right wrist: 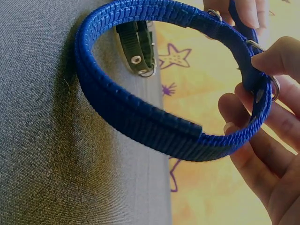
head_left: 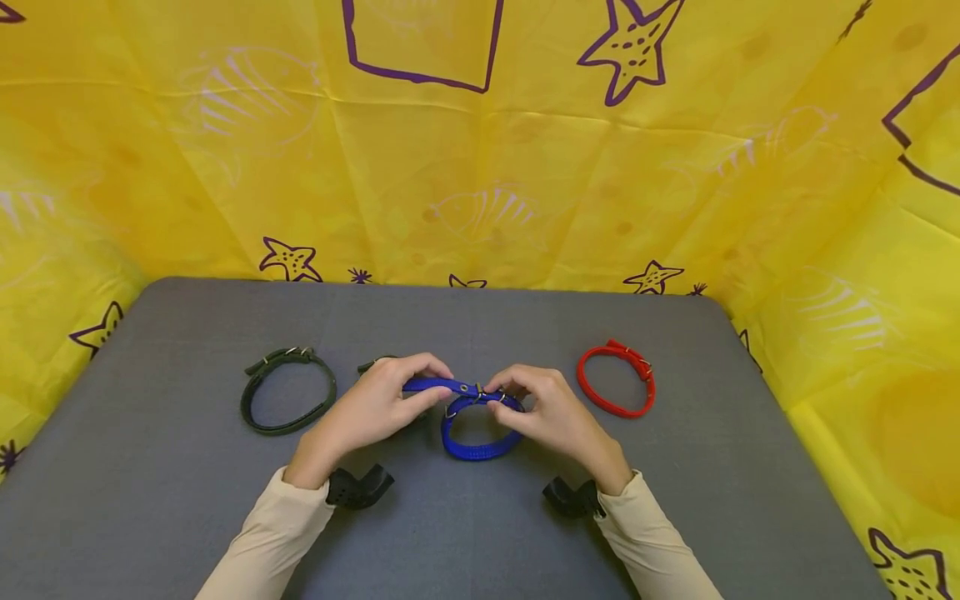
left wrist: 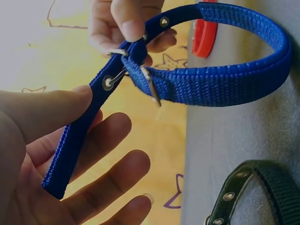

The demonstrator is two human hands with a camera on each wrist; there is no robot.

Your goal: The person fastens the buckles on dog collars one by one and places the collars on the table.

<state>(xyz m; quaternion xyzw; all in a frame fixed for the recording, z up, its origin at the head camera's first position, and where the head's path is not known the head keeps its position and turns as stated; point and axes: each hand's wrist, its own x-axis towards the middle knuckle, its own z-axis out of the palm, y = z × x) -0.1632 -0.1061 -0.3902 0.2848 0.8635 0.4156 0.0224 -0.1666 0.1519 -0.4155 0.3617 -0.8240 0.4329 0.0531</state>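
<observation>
A blue collar, bent into a loop, is held just over the grey table by both hands. Its free strap end is pinched between the thumb and fingers of my left hand. In the left wrist view the metal buckle prong meets a strap eyelet; whether it is fully through I cannot tell. My right hand pinches the band beside the buckle, thumb on top. Partly hidden behind my left hand lies a dark green collar.
Another dark green collar lies in a loop on the left of the grey table. To the right sits a buckled red collar. Yellow patterned cloth hangs behind and at both sides. Black camera mounts are on the wrists.
</observation>
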